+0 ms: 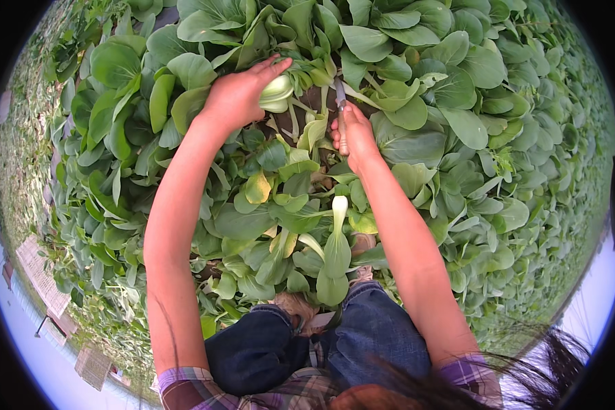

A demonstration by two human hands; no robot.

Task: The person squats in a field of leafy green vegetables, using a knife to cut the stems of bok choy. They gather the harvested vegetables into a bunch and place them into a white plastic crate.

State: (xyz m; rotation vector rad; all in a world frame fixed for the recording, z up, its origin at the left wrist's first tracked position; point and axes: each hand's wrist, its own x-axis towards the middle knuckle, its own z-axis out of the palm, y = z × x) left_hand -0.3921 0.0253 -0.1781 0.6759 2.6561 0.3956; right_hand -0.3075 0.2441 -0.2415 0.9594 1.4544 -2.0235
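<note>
My left hand (241, 92) is wrapped around the pale base of a bok choy plant (277, 93), which leans over on its side. In my right hand (356, 130) is a knife (341, 97), its wooden handle in the fist and its blade pointing away from me. The blade tip lies among the stems of another bok choy (324, 74), and whether it touches them I cannot tell. Between my hands there is a patch of dark soil (311, 97) with stalks across it. A loose bok choy leaf (338, 230) with a white stalk end lies nearer my knees.
Dense bok choy plants (466, 77) surround me on both sides and ahead. A yellowed leaf (258, 187) lies among the greens before me. My jeans-clad knees (379, 328) and shoes (294, 305) are close to the plants. Low structures (43, 277) stand far off to the left.
</note>
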